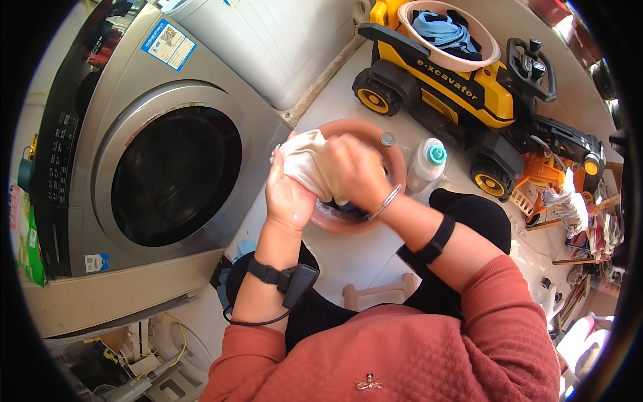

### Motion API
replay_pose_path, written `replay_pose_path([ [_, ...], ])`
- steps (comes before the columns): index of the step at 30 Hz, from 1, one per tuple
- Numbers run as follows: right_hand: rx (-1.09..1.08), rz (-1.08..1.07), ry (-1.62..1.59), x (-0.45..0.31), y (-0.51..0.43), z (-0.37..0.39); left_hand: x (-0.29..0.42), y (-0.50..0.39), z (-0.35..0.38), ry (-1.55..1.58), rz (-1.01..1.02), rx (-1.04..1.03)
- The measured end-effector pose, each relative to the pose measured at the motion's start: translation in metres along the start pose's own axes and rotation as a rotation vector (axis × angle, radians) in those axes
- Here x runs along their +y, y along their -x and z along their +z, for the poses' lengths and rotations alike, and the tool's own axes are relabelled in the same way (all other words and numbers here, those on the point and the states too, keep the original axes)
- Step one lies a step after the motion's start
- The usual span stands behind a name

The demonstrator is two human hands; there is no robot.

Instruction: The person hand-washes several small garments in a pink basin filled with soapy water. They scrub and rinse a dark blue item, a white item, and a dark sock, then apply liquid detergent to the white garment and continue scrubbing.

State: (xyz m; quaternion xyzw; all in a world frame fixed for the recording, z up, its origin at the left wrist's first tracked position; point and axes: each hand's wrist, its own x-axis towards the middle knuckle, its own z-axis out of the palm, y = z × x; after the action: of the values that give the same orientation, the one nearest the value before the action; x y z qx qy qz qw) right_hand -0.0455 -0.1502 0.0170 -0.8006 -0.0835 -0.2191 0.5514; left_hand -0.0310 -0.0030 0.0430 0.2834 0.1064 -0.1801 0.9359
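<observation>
A wet-looking white cloth (304, 158), perhaps a small garment, is stretched between my two hands above a pinkish-orange plastic basin (346, 228). My left hand (289, 198) is palm up under the cloth, with the thumb along its near edge. My right hand (354, 171), blurred, is bunched into a fist over the cloth's other end; its fingertips are hidden. Dark cloth in sudsy water shows in part inside the basin. Just right of the basin stands a translucent white bottle (424, 166) with a teal cap.
A silver front-loading washing machine (241, 110) stands at the left. A yellow and black toy excavator (442, 95) at upper right carries a pale pink basin (490, 53) of blue and black clothes. Between my legs is a small stool (382, 294). Shoe racks (598, 208) line the far right.
</observation>
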Motion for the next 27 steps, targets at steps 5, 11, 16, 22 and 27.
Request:
replay_pose_path([
  [5, -0.359, -0.063, 0.634, -0.006, -0.010, 0.008, -0.033, 0.015, 0.017, -0.115, 0.031, -0.055],
  [11, -0.397, 0.203, 0.343, -0.028, 0.002, 0.015, -0.021, 0.007, 0.016, -0.077, -0.057, 0.037],
  [16, -0.024, 0.267, 0.362, 0.009, -0.017, 0.011, -0.027, 0.014, 0.012, -0.007, -0.106, 0.035],
  [22, -0.054, 0.630, -0.679, 0.049, -0.037, -0.012, 0.012, 0.008, 0.001, -0.083, -0.053, -0.040],
  [27, -0.318, 0.580, -0.639, 0.010, -0.034, -0.015, 0.002, 0.006, -0.004, -0.242, -0.131, -0.045],
])
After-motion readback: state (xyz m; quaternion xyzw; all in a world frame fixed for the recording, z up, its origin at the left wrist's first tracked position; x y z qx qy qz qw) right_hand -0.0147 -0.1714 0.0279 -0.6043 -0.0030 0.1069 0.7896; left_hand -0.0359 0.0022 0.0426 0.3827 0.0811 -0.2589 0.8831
